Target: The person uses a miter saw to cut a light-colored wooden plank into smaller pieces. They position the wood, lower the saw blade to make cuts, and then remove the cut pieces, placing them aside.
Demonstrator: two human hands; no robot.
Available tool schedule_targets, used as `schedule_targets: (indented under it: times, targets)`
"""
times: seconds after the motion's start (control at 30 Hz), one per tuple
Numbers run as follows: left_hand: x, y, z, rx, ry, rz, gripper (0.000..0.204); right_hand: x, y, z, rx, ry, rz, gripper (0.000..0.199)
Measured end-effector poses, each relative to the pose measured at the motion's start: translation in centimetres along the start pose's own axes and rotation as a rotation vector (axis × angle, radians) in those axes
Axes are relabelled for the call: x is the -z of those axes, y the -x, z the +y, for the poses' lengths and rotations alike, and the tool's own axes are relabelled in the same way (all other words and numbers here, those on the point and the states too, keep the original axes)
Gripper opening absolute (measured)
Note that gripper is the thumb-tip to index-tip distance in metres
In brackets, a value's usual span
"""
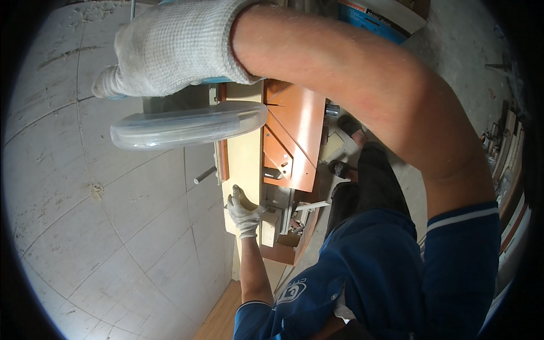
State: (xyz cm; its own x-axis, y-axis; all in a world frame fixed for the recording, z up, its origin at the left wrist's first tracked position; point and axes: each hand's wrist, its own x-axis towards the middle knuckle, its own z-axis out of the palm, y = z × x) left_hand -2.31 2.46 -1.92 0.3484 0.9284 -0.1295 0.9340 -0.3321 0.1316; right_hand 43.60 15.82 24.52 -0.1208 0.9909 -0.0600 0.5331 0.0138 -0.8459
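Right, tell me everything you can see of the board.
The board is long, flat and pale yellow, with a smooth, brightly lit face; it looks like wood or laminate. It lies alongside the orange plate. The gloved left hand rests on its lower part. The clear guard crosses in front of its upper part; whether they touch cannot be told. The right arm hides its far end.

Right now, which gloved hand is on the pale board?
The left hand: it rests low in the view on the pale board, whereas the right hand appears higher, above the clear guard.
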Motion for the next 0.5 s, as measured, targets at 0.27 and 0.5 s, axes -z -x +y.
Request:
schedule_targets:
  times: [0.27,0.5]
  targets:
    - [0.3,0.2,-0.7,0.098,0.055,-0.071,0.117,-4.9,3.4,8.6,0.192,-0.08,0.222,0.069]
    - [3.6,3.7,-1.0,-0.135,-0.304,-0.053,0.124,-7.8,4.6,11.7,0.192,-0.151,0.301,0.074]
